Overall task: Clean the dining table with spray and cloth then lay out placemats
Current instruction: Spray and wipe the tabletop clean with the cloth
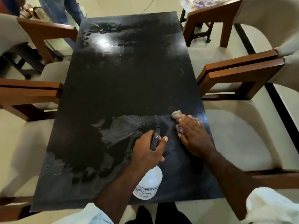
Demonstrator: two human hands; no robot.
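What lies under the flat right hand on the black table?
A crumpled beige cloth lies under the right hand; only its edges show beyond the hand. Its middle is covered.

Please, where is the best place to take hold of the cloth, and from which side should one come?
Pinch the bunched end of the cloth that sticks out past the fingertips of the right hand, coming from above on the far side. That lump rises off the table and is free; the rest lies flat under the pressing hand, with little to catch.
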